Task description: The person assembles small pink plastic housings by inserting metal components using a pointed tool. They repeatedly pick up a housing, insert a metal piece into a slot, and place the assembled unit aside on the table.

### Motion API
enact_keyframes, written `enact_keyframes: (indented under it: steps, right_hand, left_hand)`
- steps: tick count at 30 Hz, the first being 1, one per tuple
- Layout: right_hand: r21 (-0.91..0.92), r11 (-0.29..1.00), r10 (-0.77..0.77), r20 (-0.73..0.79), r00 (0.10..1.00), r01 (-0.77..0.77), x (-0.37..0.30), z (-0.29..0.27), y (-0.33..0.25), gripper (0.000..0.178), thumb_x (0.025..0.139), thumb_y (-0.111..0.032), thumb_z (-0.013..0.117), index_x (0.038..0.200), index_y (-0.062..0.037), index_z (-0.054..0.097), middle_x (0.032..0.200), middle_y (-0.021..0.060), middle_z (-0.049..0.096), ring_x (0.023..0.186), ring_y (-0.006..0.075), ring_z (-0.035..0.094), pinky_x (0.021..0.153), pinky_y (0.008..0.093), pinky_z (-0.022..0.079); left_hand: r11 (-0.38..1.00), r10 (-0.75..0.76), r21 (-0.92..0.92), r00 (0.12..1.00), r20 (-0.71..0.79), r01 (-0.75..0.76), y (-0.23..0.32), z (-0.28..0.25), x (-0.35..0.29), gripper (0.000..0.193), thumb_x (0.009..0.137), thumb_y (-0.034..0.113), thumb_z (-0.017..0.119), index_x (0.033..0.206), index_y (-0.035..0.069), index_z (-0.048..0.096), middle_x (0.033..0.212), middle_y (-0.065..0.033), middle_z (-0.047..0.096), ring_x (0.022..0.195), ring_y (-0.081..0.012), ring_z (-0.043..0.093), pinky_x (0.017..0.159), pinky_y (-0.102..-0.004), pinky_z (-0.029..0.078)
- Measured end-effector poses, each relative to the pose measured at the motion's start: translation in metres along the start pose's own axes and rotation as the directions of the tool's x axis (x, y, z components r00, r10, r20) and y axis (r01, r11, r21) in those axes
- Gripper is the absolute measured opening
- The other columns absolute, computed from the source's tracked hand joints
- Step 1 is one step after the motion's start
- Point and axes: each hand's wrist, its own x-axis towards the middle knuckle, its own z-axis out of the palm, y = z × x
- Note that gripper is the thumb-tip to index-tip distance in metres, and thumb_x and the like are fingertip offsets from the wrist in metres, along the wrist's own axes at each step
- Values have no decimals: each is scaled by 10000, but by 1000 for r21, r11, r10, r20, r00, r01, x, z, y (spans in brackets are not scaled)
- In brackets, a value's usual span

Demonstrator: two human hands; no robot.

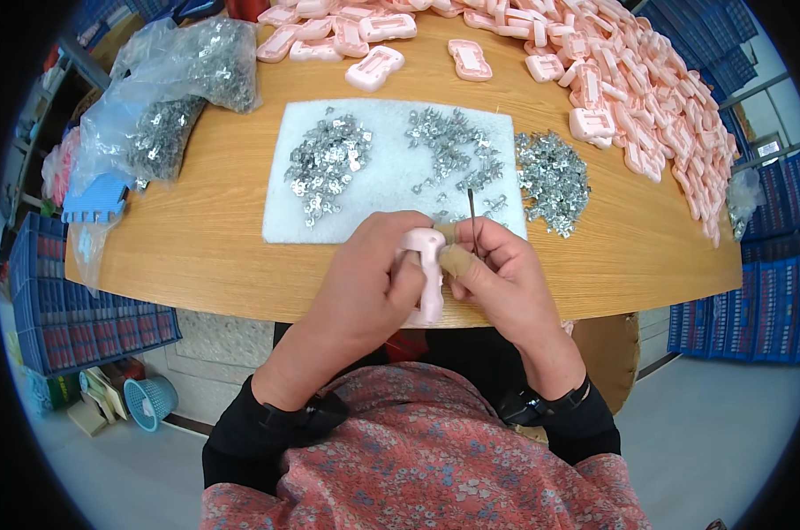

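My left hand (369, 269) is closed round a pale pink plastic casing (431, 296), its thumb inside the casing's opening. It holds the piece upright over the front edge of the table. Tan coverings sit on the thumb and a fingertip of my right hand (506, 278), which is at the casing's right side near its top. A thin dark metal tool (472, 212) sticks up from between the right fingers; its lower end is hidden. Just beyond my hands lies a white foam sheet (378, 199) bearing a left pile of small metal clips (329, 159) and a right pile of clips (453, 146).
More metal clips (554, 181) lie heaped on the wood right of the foam. A large mound of pink casings (625, 106) covers the table's far right. At the left are clear bags of metal parts (210, 66) and a blue foam piece (97, 199). Blue crates (73, 309) stand beside the table.
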Motion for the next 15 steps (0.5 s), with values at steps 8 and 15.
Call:
enact_keyframes:
  steps: [8,15]
  right_hand:
    - [-38,994,-104,-54,993,102,3,6,9,181,950,-73,638,1112,5,624,858,-47,567,732,14,478,647,194,419]
    - [-144,961,-242,-31,970,235,9,17,11,211,891,-36,656,1100,-15,636,779,-42,519,697,36,443,624,204,392]
  left_hand:
    - [294,-328,-835,870,368,464,-17,-21,0,335,1031,272,414,1247,35,512,982,-72,611,736,-159,594,640,-298,476]
    - [87,-308,-863,837,452,498,-25,-23,-7,420,1056,349,359,1285,29,505,955,-110,625,722,-197,569,651,-306,444]
